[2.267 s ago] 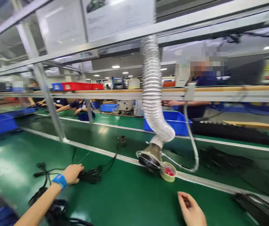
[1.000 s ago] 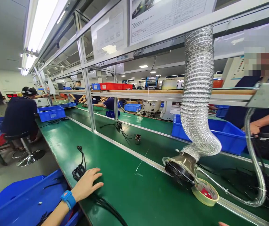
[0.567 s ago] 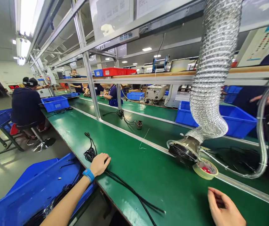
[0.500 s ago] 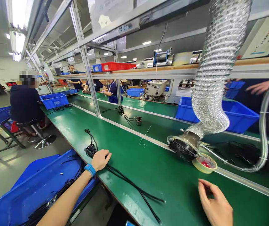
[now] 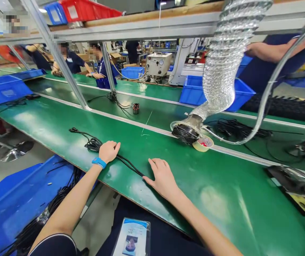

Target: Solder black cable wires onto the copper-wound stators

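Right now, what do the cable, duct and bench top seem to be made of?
Cable: likely rubber or plastic sheathing, satin black, in supple loops.
Duct: probably thin metal foil, bright silver, with crinkled ridges.
Bench top: smooth, glossy green, catching light; perhaps rubber or plastic, can't tell which.

- Green counter (image 5: 213, 209), lengthwise metal strip (image 5: 131, 122)
- Near side: coiled black cable (image 5: 93, 144), straight run toward the middle
- Pale yellow tape roll (image 5: 202, 148) at the strip, red bits inside
- Past strip: upright motor stator (image 5: 135, 108); black cable tangle (image 5: 234, 127)
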`<state>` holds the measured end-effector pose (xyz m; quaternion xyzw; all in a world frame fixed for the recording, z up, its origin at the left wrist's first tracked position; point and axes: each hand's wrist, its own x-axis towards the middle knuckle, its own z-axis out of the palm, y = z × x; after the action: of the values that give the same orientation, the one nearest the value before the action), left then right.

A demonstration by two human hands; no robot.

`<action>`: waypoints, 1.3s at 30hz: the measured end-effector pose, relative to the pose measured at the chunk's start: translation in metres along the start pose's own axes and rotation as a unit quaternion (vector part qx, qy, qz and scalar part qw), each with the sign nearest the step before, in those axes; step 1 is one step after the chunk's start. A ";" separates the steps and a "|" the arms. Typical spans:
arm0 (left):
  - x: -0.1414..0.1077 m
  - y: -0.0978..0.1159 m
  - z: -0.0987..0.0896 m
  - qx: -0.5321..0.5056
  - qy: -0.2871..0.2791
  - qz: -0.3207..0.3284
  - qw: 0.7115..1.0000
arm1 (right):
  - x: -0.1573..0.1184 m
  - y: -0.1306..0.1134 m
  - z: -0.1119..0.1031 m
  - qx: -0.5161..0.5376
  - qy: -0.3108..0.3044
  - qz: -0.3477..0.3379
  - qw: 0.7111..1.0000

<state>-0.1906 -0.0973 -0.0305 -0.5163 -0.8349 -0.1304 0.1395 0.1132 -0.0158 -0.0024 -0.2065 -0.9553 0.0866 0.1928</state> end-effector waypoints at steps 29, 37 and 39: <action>-0.051 0.019 -0.011 -0.218 0.145 -0.102 0.960 | -0.026 0.093 0.012 -0.125 0.023 -0.045 0.991; -0.115 -0.121 -0.024 -0.113 0.142 -0.551 0.814 | -0.034 0.092 0.013 -0.074 0.070 0.014 0.995; -0.127 -0.151 -0.015 -0.143 0.056 -0.584 0.797 | -0.032 0.086 0.016 -0.051 0.084 0.008 0.995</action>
<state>-0.2702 -0.2731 -0.0744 0.0638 -0.9406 -0.3335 0.0080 0.1647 0.0461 -0.0482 -0.2306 -0.9372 0.0214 0.2609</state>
